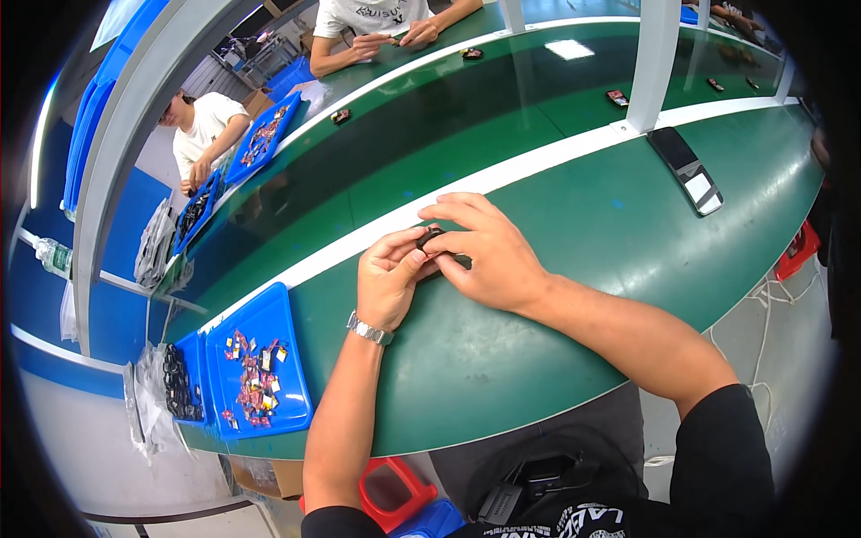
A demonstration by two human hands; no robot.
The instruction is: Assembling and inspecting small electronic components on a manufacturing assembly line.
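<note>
In front of me, over the green table (538, 359), both hands meet at a small black part (430, 237) with a bit of red at its lower edge. My left hand (389, 276), with a metal watch at the wrist, pinches it between thumb and fingers. From the other side, the thumb and fingertips of my right hand (493, 251) close on it, the upper fingers stretched out over it. Fingers cover much of the part, so its exact kind is unclear. To the left of my left forearm lies a blue tray (296, 394) of small red, yellow and black pieces.
Black parts (183, 381) fill a smaller blue tray at the far left. A black phone-like device (685, 170) lies at the right. Beyond a white rail (377, 242), a green belt carries several small parts (617, 98). Two people work across it, beside more blue trays (285, 114).
</note>
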